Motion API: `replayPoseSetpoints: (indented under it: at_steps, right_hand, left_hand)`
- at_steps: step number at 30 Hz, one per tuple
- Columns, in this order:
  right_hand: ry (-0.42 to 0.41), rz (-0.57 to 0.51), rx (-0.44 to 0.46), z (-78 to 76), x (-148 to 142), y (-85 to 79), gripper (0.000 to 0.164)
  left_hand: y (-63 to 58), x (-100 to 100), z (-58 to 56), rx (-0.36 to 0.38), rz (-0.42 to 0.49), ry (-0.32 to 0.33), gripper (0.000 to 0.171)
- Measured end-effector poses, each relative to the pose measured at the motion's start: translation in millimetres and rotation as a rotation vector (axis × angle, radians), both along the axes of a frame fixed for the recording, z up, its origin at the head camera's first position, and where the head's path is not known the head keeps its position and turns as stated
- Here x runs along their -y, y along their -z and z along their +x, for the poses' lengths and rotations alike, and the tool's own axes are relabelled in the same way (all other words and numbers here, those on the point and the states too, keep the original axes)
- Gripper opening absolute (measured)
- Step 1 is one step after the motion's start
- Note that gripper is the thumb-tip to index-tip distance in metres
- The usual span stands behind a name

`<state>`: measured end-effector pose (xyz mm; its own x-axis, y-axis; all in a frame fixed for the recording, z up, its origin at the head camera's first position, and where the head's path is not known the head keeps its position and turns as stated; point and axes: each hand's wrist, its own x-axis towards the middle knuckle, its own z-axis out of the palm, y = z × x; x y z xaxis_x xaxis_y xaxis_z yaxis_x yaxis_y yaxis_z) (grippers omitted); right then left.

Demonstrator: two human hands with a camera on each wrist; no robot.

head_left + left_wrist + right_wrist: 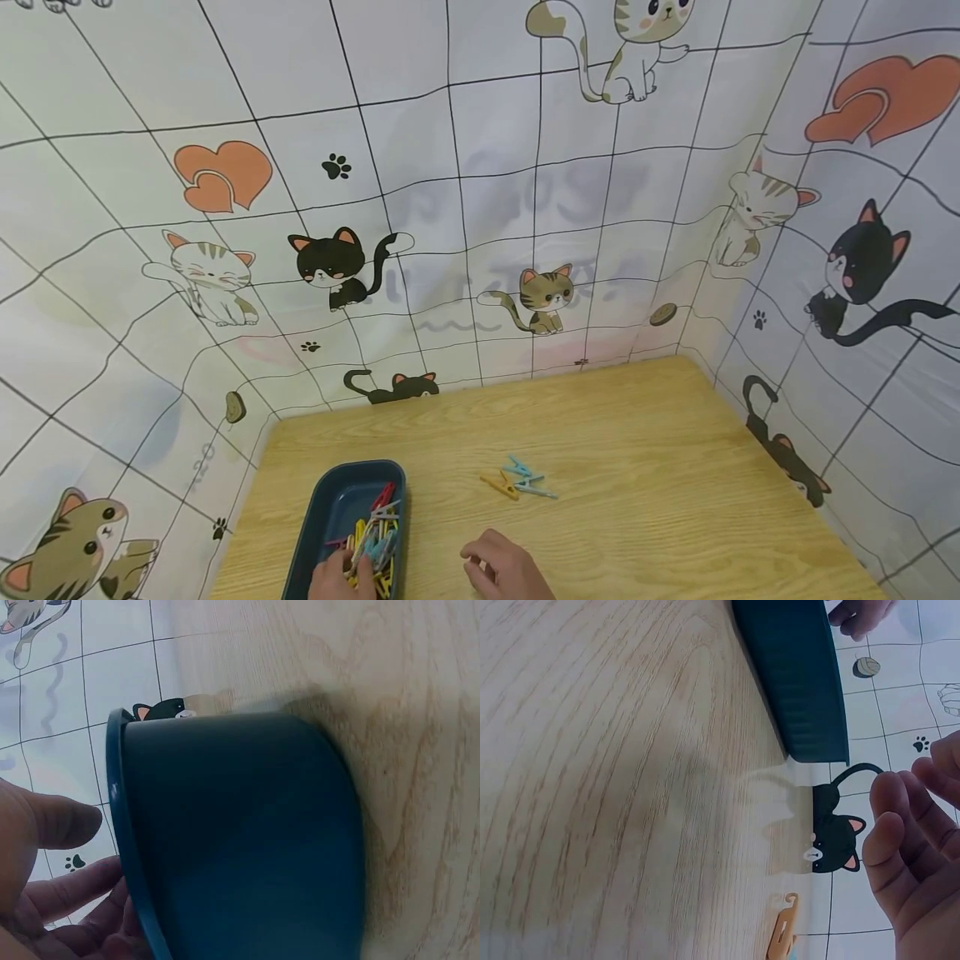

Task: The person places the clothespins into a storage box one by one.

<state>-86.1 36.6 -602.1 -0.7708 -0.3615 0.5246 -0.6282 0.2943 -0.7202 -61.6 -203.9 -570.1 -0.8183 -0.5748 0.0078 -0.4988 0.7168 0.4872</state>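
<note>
In the head view, a dark blue tray holds a heap of clothespins in red, yellow, white and blue. My left hand reaches into the near part of the tray, fingertips right at the heap. From the left wrist view, its thumb stands apart from the fingers, and the tray wall hides part of them. My right hand hovers near the table's front edge with loosely bent fingers and nothing in them. Beyond it, a yellow clothespin lies close beside several blue clothespins.
The wood-grain table meets a cat-print sheet that rises along its back and both sides. The tray stands at the table's left, its long side wall next to the space between my hands.
</note>
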Motion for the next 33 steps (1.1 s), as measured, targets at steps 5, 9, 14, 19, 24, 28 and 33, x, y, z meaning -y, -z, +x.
replayPoseSetpoints:
  at_steps: [5,9,14,19,24,28,33]
  right_hand:
    - [0.012,0.019,0.027,-0.1,-6.4,-0.8,0.013]
    - [0.034,0.021,0.021,-1.9,-14.8,-1.1,0.015]
    - [0.08,0.02,-0.008,-6.6,-26.7,-3.5,0.018]
    - [0.143,0.051,-0.016,-15.9,-39.8,-5.3,0.017]
    - [0.227,0.116,0.058,-26.4,-54.1,-3.4,0.015]
    - [0.312,0.179,0.14,-34.6,-63.9,0.0,0.014]
    - [0.404,0.219,0.233,-42.0,-72.3,3.2,0.012]
  left_hand:
    - [0.8,-5.8,3.9,-0.22,-0.036,0.002,0.029]
    - [-1.5,-15.7,3.1,-0.313,-0.039,0.065,0.026]
    - [-3.9,-35.6,2.5,-0.339,-0.055,0.164,0.023]
    - [-2.1,-57.9,2.8,-0.36,-0.052,0.281,0.022]
    - [5.9,-74.7,1.9,-0.386,-0.015,0.417,0.021]
    - [16.5,-88.3,-0.2,-0.485,-0.032,0.508,0.023]
    - [25.6,-107.5,-2.9,-0.563,-0.068,0.566,0.026]
